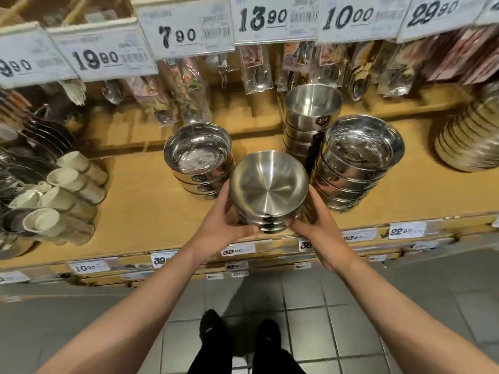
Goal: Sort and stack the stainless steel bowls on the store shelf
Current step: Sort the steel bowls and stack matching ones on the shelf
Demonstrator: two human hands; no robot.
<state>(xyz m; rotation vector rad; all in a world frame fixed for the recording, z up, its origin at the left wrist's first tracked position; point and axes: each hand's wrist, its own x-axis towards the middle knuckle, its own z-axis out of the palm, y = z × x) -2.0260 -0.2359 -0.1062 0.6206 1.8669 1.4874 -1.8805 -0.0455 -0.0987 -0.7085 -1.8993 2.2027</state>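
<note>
Here we grip a short stack of brushed steel bowls (268, 184) between both hands at the front edge of the wooden shelf (140, 211): our left hand (225, 225) curls round its left side and base, our right hand (314, 222) wraps the right side, thumb at the lower rim. Whether the stack rests on the shelf or is just above it, we cannot tell. Taking this held stack as our landmark, a polished stack of bowls (198, 160) stands just behind it to the left, with small dark stickers on its sides whose writing is too blurred to read. Behind it to the right rises a tall narrow stack (310, 117) bearing a red-and-dark sticker, also unreadable, and directly right of it stands a wider shiny stack (356, 157), close to our right hand. Far right of it leans a blurred stack of plates (469, 136); far left lie white cups (62, 190) on their sides. Above it hang price cards reading 19.90 (95, 59), 7.90 (178, 36), 13.90 (263, 18), 10.00 (348, 16) and 29.90 (432, 12). Below it, on the shelf edge, small tags read 39.90 (235, 251), 10.00 (86, 267) and 22.90 (402, 231). Further below, dark shoes (213, 326) stand on grey floor tiles (337, 306).
</note>
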